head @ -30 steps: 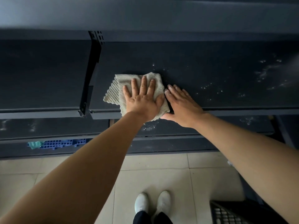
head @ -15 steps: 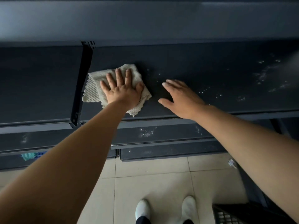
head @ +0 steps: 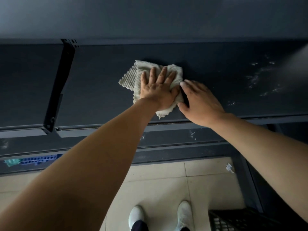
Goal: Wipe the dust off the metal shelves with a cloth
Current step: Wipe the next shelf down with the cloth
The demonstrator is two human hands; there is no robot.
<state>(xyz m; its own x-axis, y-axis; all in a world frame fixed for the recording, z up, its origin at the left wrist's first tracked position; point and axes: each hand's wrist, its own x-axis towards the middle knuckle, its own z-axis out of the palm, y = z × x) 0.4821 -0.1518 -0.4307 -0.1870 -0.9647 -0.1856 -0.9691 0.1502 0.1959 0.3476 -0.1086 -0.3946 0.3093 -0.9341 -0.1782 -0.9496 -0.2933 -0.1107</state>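
A beige waffle-weave cloth (head: pixel 131 77) lies crumpled on the dark metal shelf (head: pixel 100 90). My left hand (head: pixel 158 87) presses flat on the cloth with fingers spread and straight. My right hand (head: pixel 198 100) rests flat on the shelf just right of the cloth, its thumb and fingertip touching the cloth's edge. White dust specks (head: pixel 260 79) dot the shelf at the far right.
A black perforated bracket (head: pixel 58 87) divides the shelf at left. Lower shelves (head: pixel 166 140) with dust lie below. On the tiled floor (head: pixel 166 189) are my white shoes (head: pixel 136 214), a black crate (head: pixel 233 220) at lower right and a blue perforated item (head: pixel 38 160) at lower left.
My left hand has slid the cloth to the right along the shelf, back against my right hand, which has stayed in place.
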